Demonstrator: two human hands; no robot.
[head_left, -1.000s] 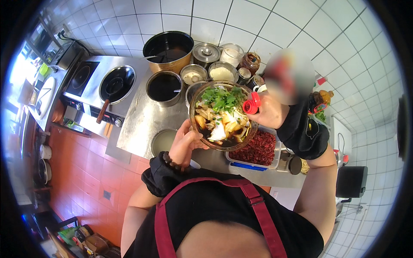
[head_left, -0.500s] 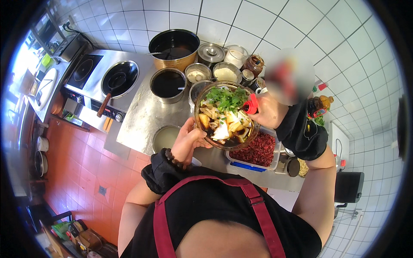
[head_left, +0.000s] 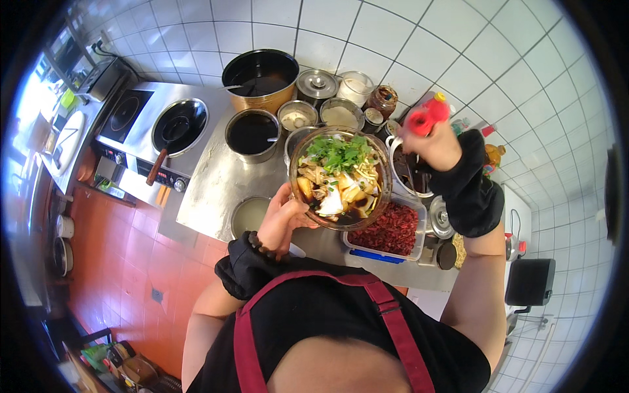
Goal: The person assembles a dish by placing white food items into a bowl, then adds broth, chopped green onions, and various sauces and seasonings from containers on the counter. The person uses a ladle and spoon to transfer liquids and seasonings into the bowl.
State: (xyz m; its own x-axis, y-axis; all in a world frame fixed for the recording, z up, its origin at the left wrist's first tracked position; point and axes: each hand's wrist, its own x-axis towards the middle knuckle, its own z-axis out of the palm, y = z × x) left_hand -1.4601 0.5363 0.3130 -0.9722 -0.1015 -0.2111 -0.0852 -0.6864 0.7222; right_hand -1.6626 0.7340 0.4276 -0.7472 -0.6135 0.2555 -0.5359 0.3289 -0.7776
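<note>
A clear glass bowl (head_left: 306, 208) rests in my left hand (head_left: 283, 219), whose thumb lies by the rim while the fingers reach underneath. Chopped green herbs (head_left: 341, 154), pale sliced pieces, white bits and dark liquid fill the bowl. Up and to the right, away from the bowl, my right hand (head_left: 435, 145) is closed around a red-capped bottle (head_left: 419, 122); most of the bottle's body is hidden or blurred. Just below that hand stands a white container (head_left: 401, 171) with dark contents. A plastic tub of dark red dried chilli pieces (head_left: 388, 229) sits below and right of the bowl.
Behind the bowl stand a large pot (head_left: 261, 90), a pan of dark liquid (head_left: 251, 133), a lidded pot (head_left: 317, 85) and several jars along the tiled wall. A wok (head_left: 180, 124) sits on the hob at left. More bottles (head_left: 493, 157) stand beyond my right wrist.
My right hand has drawn the red-capped bottle up and right, away from above the bowl. The bowl has shifted slightly left in my left hand.
</note>
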